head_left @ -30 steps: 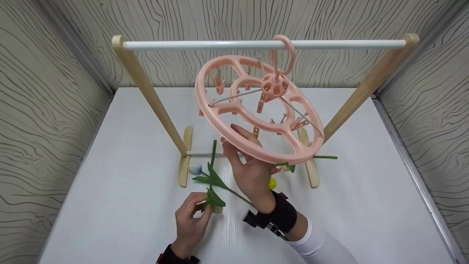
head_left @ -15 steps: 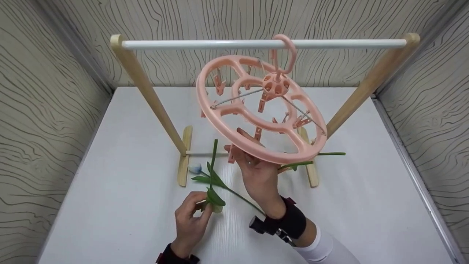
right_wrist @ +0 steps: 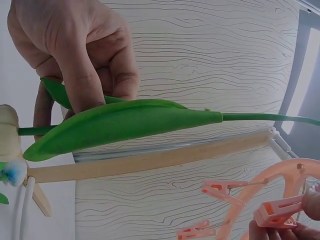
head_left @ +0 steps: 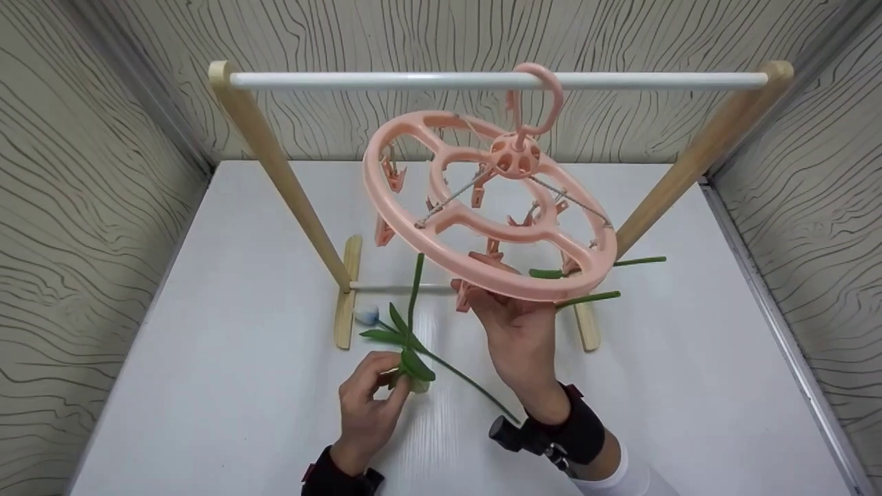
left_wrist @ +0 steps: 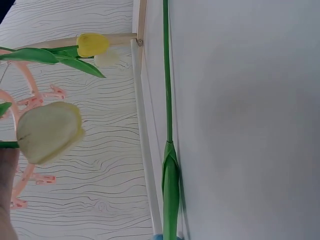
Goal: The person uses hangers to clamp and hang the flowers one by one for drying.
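Note:
In the head view my left hand pinches an artificial tulip with a pale cream bloom by its leafy part, stem pointing away. My right hand reaches under the near rim of a pink round clip hanger. The right wrist view shows its fingers pinching a pink clothespin; in the head view the ring covers those fingertips. The hanger hangs tilted by its hook from a white rod. A blue-and-white tulip lies on the table between the hands and the rack.
The wooden rack with its white rod stands across the white table. A yellow tulip and a whitish one are at the hanger; green stems stick out right. Several other clothespins dangle from the ring.
My right hand has moved right along the ring's near rim, and the hanger has turned with it. My left hand has shifted slightly right and up, still holding the cream tulip.

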Action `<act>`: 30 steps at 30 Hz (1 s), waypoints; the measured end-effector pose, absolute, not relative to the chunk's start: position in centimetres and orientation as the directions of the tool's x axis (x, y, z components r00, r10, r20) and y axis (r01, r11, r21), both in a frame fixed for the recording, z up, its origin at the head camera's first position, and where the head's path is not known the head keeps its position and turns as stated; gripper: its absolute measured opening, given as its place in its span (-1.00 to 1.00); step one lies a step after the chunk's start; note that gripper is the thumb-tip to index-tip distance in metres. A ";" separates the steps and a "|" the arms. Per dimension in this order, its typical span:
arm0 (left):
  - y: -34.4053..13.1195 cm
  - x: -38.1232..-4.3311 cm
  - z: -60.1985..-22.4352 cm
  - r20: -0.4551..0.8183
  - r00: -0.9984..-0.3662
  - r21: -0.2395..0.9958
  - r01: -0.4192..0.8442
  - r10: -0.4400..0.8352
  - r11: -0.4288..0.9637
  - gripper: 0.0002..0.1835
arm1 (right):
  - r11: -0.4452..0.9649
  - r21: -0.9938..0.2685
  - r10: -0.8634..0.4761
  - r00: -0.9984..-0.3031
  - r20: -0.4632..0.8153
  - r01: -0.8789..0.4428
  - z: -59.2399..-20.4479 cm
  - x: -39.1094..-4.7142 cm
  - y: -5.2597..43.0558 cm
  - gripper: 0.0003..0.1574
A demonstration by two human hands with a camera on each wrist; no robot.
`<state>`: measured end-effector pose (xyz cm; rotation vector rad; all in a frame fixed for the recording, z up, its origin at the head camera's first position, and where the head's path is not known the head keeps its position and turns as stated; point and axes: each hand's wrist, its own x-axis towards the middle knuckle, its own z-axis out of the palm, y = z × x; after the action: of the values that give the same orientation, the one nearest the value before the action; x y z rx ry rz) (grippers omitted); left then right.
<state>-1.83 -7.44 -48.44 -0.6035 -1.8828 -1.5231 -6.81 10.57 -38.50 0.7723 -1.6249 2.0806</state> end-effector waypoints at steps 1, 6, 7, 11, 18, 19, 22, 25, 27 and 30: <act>-7.3 -1.9 -48.3 0.719 -0.694 0.683 0.696 -0.037 0.221 -0.62 | -0.255 -0.752 -0.031 -0.772 0.635 -0.608 -38.5 -6.8 10.7 -0.50; -6.6 -2.2 -48.0 0.730 -0.683 0.672 0.711 -0.026 0.205 -0.63 | -0.233 -0.772 -0.011 -0.793 0.610 -0.591 -38.4 -6.2 11.6 -0.49; -6.4 -2.2 -48.0 0.735 -0.677 0.667 0.717 -0.024 0.200 -0.63 | -0.221 -0.777 -0.007 -0.795 0.606 -0.590 -38.4 -6.2 11.8 -0.48; -6.1 -2.5 -48.6 0.746 -0.666 0.658 0.732 -0.018 0.177 -0.64 | -0.172 -0.790 0.011 -0.803 0.596 -0.589 -38.2 -6.0 12.6 -0.49; -6.0 -3.4 -51.0 0.759 -0.652 0.641 0.747 0.003 0.173 -0.67 | -0.132 -0.802 0.009 -0.810 0.586 -0.582 -38.2 -5.9 14.0 -0.48; -6.0 -3.6 -51.2 0.763 -0.646 0.636 0.753 0.008 0.171 -0.68 | -0.127 -0.803 0.011 -0.810 0.586 -0.583 -38.2 -5.9 14.2 -0.48; -5.7 -3.9 -51.3 0.782 -0.623 0.613 0.774 0.024 0.158 -0.68 | -0.113 -0.803 0.008 -0.808 0.589 -0.586 -38.3 -5.9 14.6 -0.49; -5.3 -4.3 -51.1 0.795 -0.606 0.597 0.791 0.039 0.134 -0.69 | -0.097 -0.801 -0.001 -0.805 0.593 -0.590 -38.3 -5.8 14.8 -0.49; -5.0 -4.5 -50.9 0.797 -0.601 0.592 0.796 0.051 0.126 -0.69 | -0.090 -0.801 -0.003 -0.804 0.594 -0.592 -38.4 -5.8 14.9 -0.49; -4.6 -4.9 -50.5 0.796 -0.601 0.590 0.797 0.071 0.129 -0.69 | -0.078 -0.805 0.008 -0.808 0.589 -0.588 -38.5 -5.7 14.9 -0.51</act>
<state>-4.92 -4.58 -50.50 -0.8376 -1.7994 -1.5253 -5.74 14.92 -38.46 0.6236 -1.7893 1.9401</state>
